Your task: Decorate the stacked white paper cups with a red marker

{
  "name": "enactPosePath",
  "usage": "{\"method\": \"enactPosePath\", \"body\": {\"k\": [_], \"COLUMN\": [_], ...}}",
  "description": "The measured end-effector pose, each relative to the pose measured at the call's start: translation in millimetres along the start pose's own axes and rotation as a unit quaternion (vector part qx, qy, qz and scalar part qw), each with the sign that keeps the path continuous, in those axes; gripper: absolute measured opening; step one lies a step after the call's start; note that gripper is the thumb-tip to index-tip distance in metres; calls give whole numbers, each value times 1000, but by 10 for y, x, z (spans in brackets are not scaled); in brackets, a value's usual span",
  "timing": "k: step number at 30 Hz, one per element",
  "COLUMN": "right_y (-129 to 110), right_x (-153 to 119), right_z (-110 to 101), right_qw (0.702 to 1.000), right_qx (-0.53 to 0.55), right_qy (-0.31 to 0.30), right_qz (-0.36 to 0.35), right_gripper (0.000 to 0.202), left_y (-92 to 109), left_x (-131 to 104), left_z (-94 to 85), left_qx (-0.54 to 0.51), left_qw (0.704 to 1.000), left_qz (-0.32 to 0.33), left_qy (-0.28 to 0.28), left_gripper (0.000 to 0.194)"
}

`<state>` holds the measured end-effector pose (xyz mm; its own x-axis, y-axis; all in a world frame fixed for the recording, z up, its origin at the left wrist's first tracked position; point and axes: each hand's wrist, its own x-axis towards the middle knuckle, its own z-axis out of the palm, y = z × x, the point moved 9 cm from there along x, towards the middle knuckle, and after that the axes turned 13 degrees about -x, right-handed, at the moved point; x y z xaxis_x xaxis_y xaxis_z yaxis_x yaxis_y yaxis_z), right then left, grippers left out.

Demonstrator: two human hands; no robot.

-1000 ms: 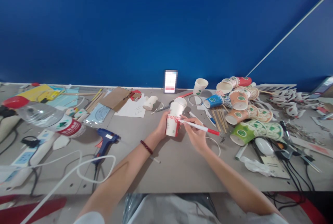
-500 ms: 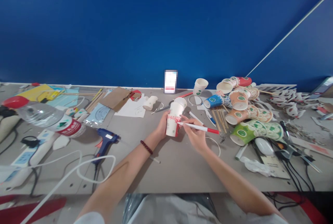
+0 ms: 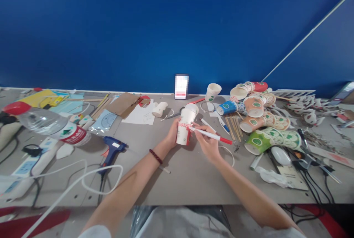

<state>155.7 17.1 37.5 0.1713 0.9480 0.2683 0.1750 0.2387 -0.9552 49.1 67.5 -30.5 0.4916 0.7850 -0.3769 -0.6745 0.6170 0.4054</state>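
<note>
A white paper cup with red print [image 3: 182, 136] is held tilted over the middle of the table, joined end to end with a plain white cup [image 3: 190, 111] beyond it. Wrapped round its left side is my left hand [image 3: 173, 133]. My right hand [image 3: 208, 144] pinches a white marker with a red end [image 3: 212, 135]. The marker's tip rests at the red print on the cup's right side; whether it touches is too small to tell. Part of the printed cup is hidden by my fingers.
Left are a water bottle [image 3: 49, 123], a blue glue gun [image 3: 113, 151], a power strip [image 3: 30, 169] and a white cable. A phone [image 3: 181, 87] stands against the blue wall. Right lie several stacked paper cups [image 3: 254, 106], wooden sticks [image 3: 234, 128] and a blue-white pen [image 3: 223, 124].
The marker has shifted very slightly, its tip a little higher and its red end slightly lower. My left hand and the cups stay in place.
</note>
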Motion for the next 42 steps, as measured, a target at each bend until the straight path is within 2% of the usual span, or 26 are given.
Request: {"method": "enactPosePath", "body": {"k": [4, 10, 17, 27, 33, 42], "right_y": [-12, 13, -9, -53, -95, -114], "right_x": [0, -1, -12, -8, -15, -12], "right_z": [24, -16, 4, 22, 36, 21], "right_qw": [1000, 1000, 999, 996, 993, 993], "right_qx": [-5, -3, -32, -72, -98, -98], "right_qy": [-17, 1, -15, -20, -29, -21], "right_qz": [-7, 2, -19, -37, -62, -60], "right_gripper": [18, 19, 13, 11, 7, 6], "left_y": [10, 5, 43, 54, 68, 61], "left_x": [-16, -7, -59, -20, -14, -14], "left_z": [30, 1, 105, 71, 33, 12], "left_qx": [17, 8, -10, -21, -21, -7], "left_qw": [1000, 1000, 1000, 999, 999, 999], "left_qz": [6, 5, 4, 17, 30, 33], "left_qy": [-7, 6, -16, -26, -4, 10], "left_gripper": [48, 49, 49, 45, 43, 44]}}
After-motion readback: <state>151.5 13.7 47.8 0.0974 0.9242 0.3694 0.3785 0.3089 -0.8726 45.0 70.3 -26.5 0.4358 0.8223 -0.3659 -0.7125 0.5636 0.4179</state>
